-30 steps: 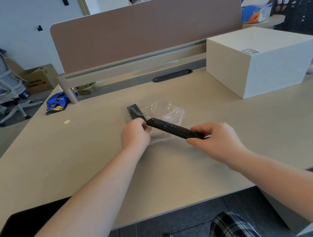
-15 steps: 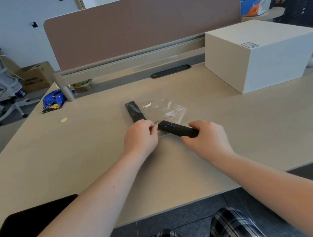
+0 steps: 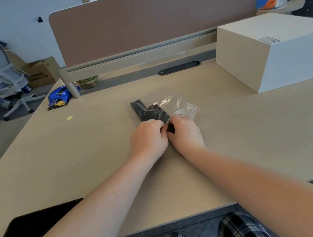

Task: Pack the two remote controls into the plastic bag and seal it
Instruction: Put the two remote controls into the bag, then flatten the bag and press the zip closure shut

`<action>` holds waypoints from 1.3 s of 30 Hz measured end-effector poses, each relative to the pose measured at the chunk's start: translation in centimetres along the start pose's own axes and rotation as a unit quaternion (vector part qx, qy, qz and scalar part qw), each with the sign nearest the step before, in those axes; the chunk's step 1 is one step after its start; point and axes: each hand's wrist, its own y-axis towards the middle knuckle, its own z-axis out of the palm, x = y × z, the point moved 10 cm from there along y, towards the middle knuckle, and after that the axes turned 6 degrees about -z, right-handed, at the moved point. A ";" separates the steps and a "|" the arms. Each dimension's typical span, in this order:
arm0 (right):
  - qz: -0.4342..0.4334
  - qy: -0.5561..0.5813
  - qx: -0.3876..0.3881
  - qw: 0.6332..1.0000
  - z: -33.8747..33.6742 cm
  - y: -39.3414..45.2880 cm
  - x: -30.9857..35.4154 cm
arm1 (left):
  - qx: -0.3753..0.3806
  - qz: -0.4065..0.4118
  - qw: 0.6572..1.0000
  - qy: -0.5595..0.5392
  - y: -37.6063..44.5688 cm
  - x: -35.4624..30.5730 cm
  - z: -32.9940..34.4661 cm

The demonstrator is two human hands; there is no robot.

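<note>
A clear plastic bag [image 3: 180,107] lies crumpled in the middle of the desk. One black remote [image 3: 139,108] lies inside it, pointing away from me. The second black remote [image 3: 162,115] lies beside it, mostly under the plastic, with its near end [image 3: 170,128] showing between my hands. My left hand [image 3: 147,140] pinches the bag's near edge. My right hand [image 3: 185,134] touches the left one and grips the second remote's near end along with the bag's mouth.
A large white box [image 3: 272,51] stands at the right back of the desk [image 3: 56,165]. A black tablet [image 3: 26,233] lies at the near left edge. A blue packet [image 3: 59,95] and a divider panel [image 3: 153,14] are at the back. A person sits at far left.
My right hand has pushed the second remote forward and left into the bag, so most of it now lies under the plastic. Both hands have come together at the bag's mouth.
</note>
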 end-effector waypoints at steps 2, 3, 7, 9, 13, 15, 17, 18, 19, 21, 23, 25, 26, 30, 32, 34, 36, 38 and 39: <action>-0.005 -0.002 0.017 1.000 0.5 0.2 -0.1 | 0.005 0.000 1.000 -0.001 0.0 0.2 0.2; -0.009 -0.004 0.024 1.000 0.6 0.3 -0.2 | 0.007 0.001 1.000 0.000 0.0 0.2 0.3; -0.034 -0.028 0.043 0.998 0.4 0.8 0.1 | 0.007 0.005 1.000 0.007 0.0 0.4 0.4; -0.049 -0.042 0.040 0.997 0.0 1.4 0.3 | 0.005 0.008 1.000 0.012 0.0 0.4 0.4; -0.066 -0.067 0.033 0.995 -0.1 2.4 0.1 | -0.004 0.006 1.000 0.012 0.0 0.5 0.2; -0.070 -0.083 0.036 0.993 0.3 2.6 -0.1 | -0.007 0.009 1.000 0.015 0.1 0.5 0.2; -0.080 -0.103 0.033 0.991 0.5 2.5 0.1 | -0.007 0.010 1.000 0.021 0.2 0.6 0.3; -0.085 -0.110 0.030 0.990 0.6 2.5 0.1 | -0.007 0.011 1.000 0.023 0.2 0.6 0.3; -0.090 -0.114 0.028 0.989 0.8 2.4 0.1 | -0.006 0.012 1.000 0.025 0.2 0.6 0.4; -0.101 -0.117 0.027 0.988 1.1 2.4 0.1 | -0.004 0.014 1.000 0.028 0.2 0.6 0.6; -0.111 -0.119 0.035 0.986 1.3 2.3 0.2 | -0.005 0.017 0.999 0.030 0.2 0.5 0.6; -0.117 -0.129 0.048 0.984 1.5 2.2 0.4 | -0.007 0.018 0.999 0.032 0.2 0.6 0.6; -0.119 -0.131 0.054 0.983 1.4 2.2 0.5 | -0.008 0.019 0.999 0.031 0.2 0.6 0.6; -0.119 -0.114 0.057 0.985 0.9 1.7 0.7 | -0.009 0.027 0.999 0.030 0.1 0.8 0.5; -0.111 -0.104 0.018 0.988 -0.7 1.4 0.2 | 0.007 0.046 0.998 0.044 -0.1 1.1 0.7; -0.113 -0.115 -0.061 0.985 -3.4 1.2 -0.6 | 0.033 0.072 0.994 0.069 -0.5 1.4 1.2; -0.080 -0.110 -0.102 0.985 -5.4 1.1 -2.3 | 0.046 0.097 0.991 0.075 -0.9 1.6 1.4; -0.001 -0.076 -0.074 0.994 -5.7 1.6 -4.5 | 0.048 0.110 0.991 0.055 -1.0 1.8 1.2; 0.031 -0.056 -0.049 0.997 -5.3 1.9 -5.4 | 0.046 0.116 0.991 0.042 -1.1 1.8 1.0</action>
